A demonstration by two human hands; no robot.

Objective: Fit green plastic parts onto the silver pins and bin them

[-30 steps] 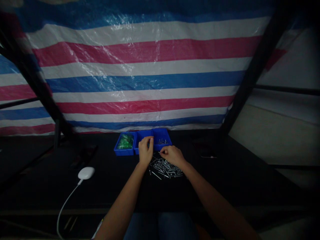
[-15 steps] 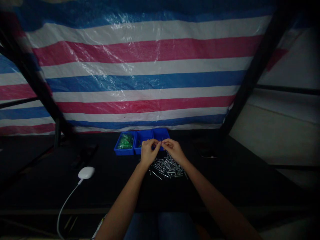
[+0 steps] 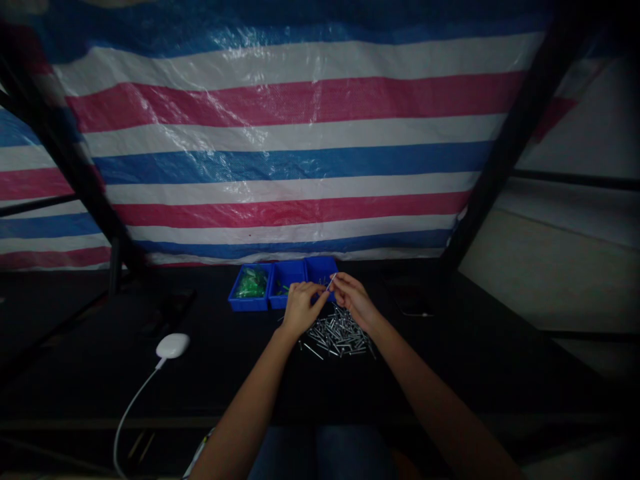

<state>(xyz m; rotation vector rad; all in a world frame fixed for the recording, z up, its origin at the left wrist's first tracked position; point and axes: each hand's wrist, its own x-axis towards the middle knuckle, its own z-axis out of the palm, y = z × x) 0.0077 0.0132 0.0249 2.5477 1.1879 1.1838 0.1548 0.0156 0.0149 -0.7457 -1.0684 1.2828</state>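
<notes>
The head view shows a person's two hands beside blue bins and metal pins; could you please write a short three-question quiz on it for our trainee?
1. Which of the three blue bins holds the large green bundle, as seen in the view?
A) left
B) middle
C) right

2. True or false: the white puck with the cable lies to the left of the pile of metal pins.

3. What do the fingers of the right hand hold, beside the fingertips of the left hand?

Key:
1. A
2. True
3. A thin, pale stick; its exact kind is too small to tell.
</notes>
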